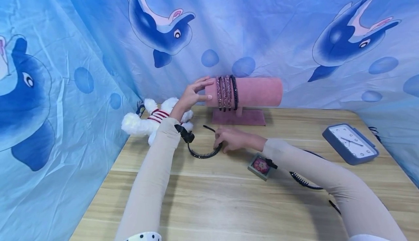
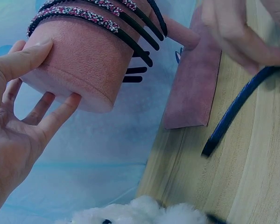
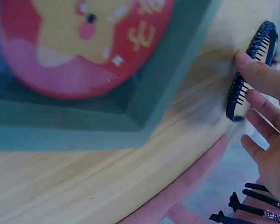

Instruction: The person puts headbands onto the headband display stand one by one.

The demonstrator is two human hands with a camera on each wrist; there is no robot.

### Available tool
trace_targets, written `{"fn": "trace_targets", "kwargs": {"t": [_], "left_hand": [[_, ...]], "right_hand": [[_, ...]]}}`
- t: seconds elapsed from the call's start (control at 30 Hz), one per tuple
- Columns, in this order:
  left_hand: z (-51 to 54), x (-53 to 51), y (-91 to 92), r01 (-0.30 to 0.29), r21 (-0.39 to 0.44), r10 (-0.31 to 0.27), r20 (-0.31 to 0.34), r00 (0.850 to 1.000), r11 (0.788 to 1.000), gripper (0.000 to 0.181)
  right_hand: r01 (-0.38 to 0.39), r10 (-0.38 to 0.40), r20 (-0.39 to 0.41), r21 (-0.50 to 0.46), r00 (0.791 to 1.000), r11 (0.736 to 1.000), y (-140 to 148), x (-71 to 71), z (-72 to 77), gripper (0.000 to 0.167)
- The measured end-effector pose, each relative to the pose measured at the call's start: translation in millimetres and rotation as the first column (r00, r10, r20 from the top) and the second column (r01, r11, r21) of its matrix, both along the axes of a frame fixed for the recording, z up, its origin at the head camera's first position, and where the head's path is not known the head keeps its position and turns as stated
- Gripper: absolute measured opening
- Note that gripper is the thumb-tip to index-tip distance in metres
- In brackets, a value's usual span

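At the left end of the pink padded roll (image 1: 258, 92), my left hand (image 1: 190, 97) grips it, the thumb on its side and the fingers against its end face (image 2: 23, 107). Several headbands, pink-glittered (image 2: 84, 18) and black, sit around the roll. My right hand (image 1: 234, 139) pinches a black toothed headband (image 1: 204, 156) on the table in front of the stand (image 1: 240, 117). Seen from the right wrist, the thumb and fingers of this hand (image 3: 268, 107) are at the beaded, toothed band (image 3: 236, 95).
A white plush toy (image 1: 139, 124) lies at the left. Near my right wrist is a small green-framed box (image 1: 260, 168) with a pink round piece. More black headbands (image 1: 304, 183) lie under my right forearm. A blue clock (image 1: 351, 143) stands at the right.
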State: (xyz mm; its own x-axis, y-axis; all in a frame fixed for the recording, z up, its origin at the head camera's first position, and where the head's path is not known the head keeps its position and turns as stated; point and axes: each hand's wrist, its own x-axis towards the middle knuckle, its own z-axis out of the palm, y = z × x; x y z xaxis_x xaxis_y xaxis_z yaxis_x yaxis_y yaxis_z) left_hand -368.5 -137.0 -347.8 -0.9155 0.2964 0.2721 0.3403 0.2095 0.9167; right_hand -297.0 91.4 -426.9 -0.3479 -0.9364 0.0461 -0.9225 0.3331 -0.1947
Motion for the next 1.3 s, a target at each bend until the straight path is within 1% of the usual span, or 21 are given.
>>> {"fn": "trace_targets", "kwargs": {"t": [0.1,0.23,0.47,0.67,0.83,1.07,1.2,1.3], "left_hand": [[-1.8,-1.9,0.1,-0.004,0.002,0.004,-0.009,1.0,1.0,0.061],[-1.6,-2.5,0.1,-0.002,0.004,0.002,-0.007,1.0,1.0,0.061],[-2.8,-3.4,-0.5,0.014,0.015,-0.015,0.005,1.0,1.0,0.062],[-3.7,-4.1,-1.7,-0.005,0.002,0.005,0.003,1.0,1.0,0.062],[-4.1,-4.2,-1.5,-0.022,0.004,0.022,0.007,1.0,1.0,0.06],[-4.1,-4.1,-0.6,-0.018,0.011,0.017,0.01,1.0,1.0,0.06],[-4.6,-5.0,-0.4,-0.015,0.016,0.015,0.007,1.0,1.0,0.06],[-3.8,-4.7,-0.1,-0.015,0.016,0.015,0.014,1.0,1.0,0.06]], "right_hand": [[0.006,-0.006,-0.016,-0.013,1.0,1.0,2,1.7,-4.4,0.034],[0.015,-0.014,0.015,-0.016,1.0,1.0,5,3.6,-6.5,0.026],[0.03,-0.03,0.065,-0.008,0.997,1.0,9,9.9,-3.4,0.022],[0.013,-0.011,0.128,-0.013,0.992,1.0,13,14.9,2.8,0.019],[0.03,-0.022,0.223,-0.033,0.975,0.999,17,18.6,9.7,0.017],[0.073,-0.043,0.328,-0.08,0.944,0.994,23,19.7,14.1,0.022],[0.095,-0.037,0.374,-0.137,0.927,0.986,28,18.9,20.1,0.024],[0.117,-0.028,0.397,-0.201,0.917,0.973,34,17.5,27.9,0.023]]}}
